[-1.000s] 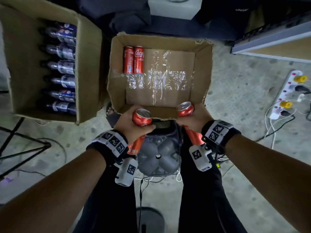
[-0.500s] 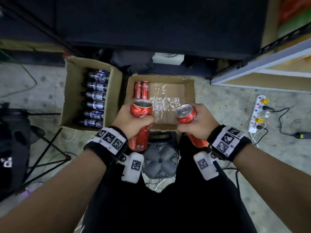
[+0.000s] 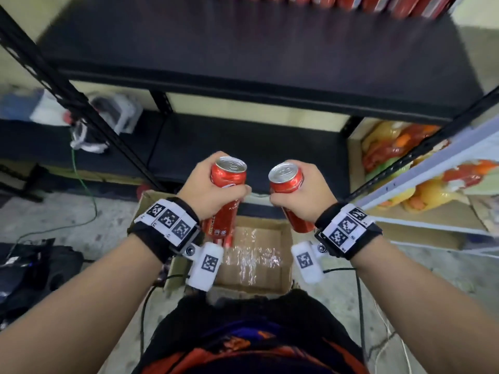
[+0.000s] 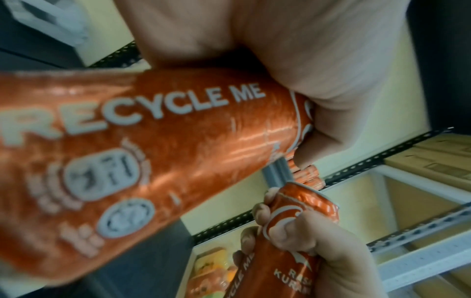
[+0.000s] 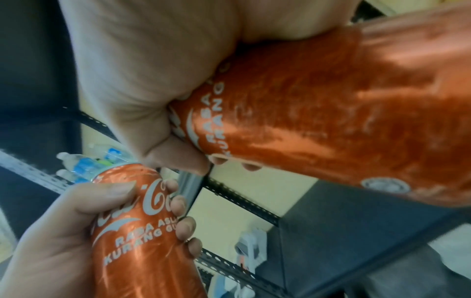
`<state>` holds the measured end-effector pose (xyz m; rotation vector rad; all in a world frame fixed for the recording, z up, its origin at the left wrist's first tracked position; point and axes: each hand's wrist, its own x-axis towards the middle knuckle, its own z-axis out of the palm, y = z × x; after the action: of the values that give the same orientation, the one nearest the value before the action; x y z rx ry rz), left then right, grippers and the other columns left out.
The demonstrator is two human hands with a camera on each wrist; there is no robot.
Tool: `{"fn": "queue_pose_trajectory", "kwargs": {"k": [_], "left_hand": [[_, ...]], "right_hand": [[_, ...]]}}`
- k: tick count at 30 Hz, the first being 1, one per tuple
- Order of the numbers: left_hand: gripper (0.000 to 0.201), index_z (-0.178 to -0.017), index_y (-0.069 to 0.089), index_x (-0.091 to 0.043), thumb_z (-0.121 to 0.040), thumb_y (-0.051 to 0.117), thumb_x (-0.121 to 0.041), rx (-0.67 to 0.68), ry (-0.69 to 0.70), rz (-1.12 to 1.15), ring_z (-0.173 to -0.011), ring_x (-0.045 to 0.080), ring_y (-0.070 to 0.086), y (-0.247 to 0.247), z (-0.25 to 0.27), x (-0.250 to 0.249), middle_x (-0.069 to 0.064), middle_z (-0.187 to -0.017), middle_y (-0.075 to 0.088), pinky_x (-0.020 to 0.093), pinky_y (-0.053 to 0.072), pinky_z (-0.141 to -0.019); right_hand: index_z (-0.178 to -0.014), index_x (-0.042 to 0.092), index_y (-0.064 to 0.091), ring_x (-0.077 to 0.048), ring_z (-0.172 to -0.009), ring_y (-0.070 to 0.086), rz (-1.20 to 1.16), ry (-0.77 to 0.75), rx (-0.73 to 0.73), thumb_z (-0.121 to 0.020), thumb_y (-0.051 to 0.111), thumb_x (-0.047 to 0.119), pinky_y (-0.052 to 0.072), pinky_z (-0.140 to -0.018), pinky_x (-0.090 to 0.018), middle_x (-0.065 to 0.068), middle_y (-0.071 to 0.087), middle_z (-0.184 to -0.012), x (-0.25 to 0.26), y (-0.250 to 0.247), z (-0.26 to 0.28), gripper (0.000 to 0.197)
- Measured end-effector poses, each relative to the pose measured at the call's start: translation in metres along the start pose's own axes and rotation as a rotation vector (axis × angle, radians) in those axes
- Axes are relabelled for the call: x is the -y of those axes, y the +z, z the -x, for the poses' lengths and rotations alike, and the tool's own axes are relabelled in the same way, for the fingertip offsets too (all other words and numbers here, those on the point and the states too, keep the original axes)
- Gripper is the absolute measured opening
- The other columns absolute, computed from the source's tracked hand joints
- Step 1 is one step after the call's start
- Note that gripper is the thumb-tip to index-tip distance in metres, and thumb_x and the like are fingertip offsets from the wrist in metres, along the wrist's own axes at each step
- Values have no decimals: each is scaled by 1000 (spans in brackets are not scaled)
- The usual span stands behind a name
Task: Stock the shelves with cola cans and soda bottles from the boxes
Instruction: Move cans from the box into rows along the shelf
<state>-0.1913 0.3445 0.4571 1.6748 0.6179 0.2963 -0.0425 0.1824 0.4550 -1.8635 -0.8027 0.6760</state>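
Left hand (image 3: 209,188) clenched around the middle of a red cola can (image 3: 225,201), fingers wrapped to the front, thumb across the label; can near upright, silver top tilted toward the camera, centre of the frame. Right hand (image 3: 305,194) likewise clenched around a 2nd red can (image 3: 287,182), top leaning slightly left, lower end showing below the fist. The 2 cans held side by side, apart, not touching. In the left wrist view, "RECYCLE ME" printed along the held can (image 4: 158,145); in the right wrist view, "RASA" lettering on the other (image 5: 331,113).

Directly below the hands, lower centre of the frame, an open cardboard box (image 3: 286,255) on the concrete floor, shiny plastic film on its bottom. Above and behind the hands, a dark metal shelf unit (image 3: 243,85) spanning the upper half of the frame; a row of red cans (image 3: 351,2) along its top edge, upper right. At right, a lighter shelf (image 3: 432,184) with orange and yellow packets.
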Motion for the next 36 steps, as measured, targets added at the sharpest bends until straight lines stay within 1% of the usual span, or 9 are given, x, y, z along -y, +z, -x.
{"fn": "queue_pose_trajectory", "kwargs": {"k": [3,7,13,19,21,25,30,33,36], "left_hand": [[38,-92,62,-16,-64,86,-21,-13,109,-15,-76,40,71,-12,-11,-45,13,-79,72,52,59,-81],[41,-93,63,-14,-61,84,-27,-47,259,-67,-80,41,70,-35,-25,-102,17,-83,71,59,56,-85],[32,-88,60,-14,-65,81,-18,-90,480,-150,-78,39,68,-73,-38,-166,19,-82,69,55,57,-79],[30,-89,60,-15,-67,81,-15,-90,605,-174,-73,20,66,-127,-46,-206,13,-83,67,39,54,-76],[30,-89,60,-16,-67,81,-14,-99,635,-176,-73,18,64,-148,-48,-214,15,-83,67,37,54,-75],[31,-89,61,-21,-66,82,-23,-115,671,-140,-75,29,67,-193,-50,-223,15,-83,67,46,56,-77],[32,-90,62,-21,-67,83,-20,-92,673,-102,-75,25,67,-237,-53,-224,15,-84,68,45,56,-76],[32,-90,62,-21,-67,83,-16,-105,659,-100,-76,23,68,-254,-65,-221,13,-84,69,42,57,-76],[32,-88,63,-24,-65,84,-20,-145,618,-107,-80,25,70,-261,-85,-214,9,-86,71,42,58,-80]], "right_hand": [[-78,17,67,-24,-70,70,54,-95,-21,-56,79,19,59,-69,-41,-5,71,-73,39,-19,-14,26],[-73,23,63,-20,-68,68,77,-223,-82,-54,78,21,56,-66,-33,2,69,-70,93,-44,-34,24],[-78,18,65,-23,-71,71,85,-393,-181,-55,77,24,59,-70,-38,-3,72,-74,167,-68,-62,27],[-83,10,67,-28,-75,71,54,-503,-239,-59,78,15,57,-70,-38,-10,72,-79,231,-65,-85,27],[-82,13,67,-19,-71,70,34,-526,-258,-59,78,15,55,-68,-30,-3,72,-77,248,-55,-93,26],[-80,18,63,-3,-62,61,27,-555,-264,-66,83,0,47,-64,-15,15,65,-67,274,-29,-114,31],[-103,15,63,-7,-80,70,-19,-545,-291,-67,93,9,53,-75,-17,1,72,-91,292,7,-143,47],[-107,27,58,-6,-84,70,-51,-505,-279,-69,93,18,52,-79,-19,4,70,-97,294,20,-163,52],[-109,26,58,-6,-81,68,-84,-481,-223,-69,84,19,49,-77,-20,5,69,-94,292,24,-184,49]]}}
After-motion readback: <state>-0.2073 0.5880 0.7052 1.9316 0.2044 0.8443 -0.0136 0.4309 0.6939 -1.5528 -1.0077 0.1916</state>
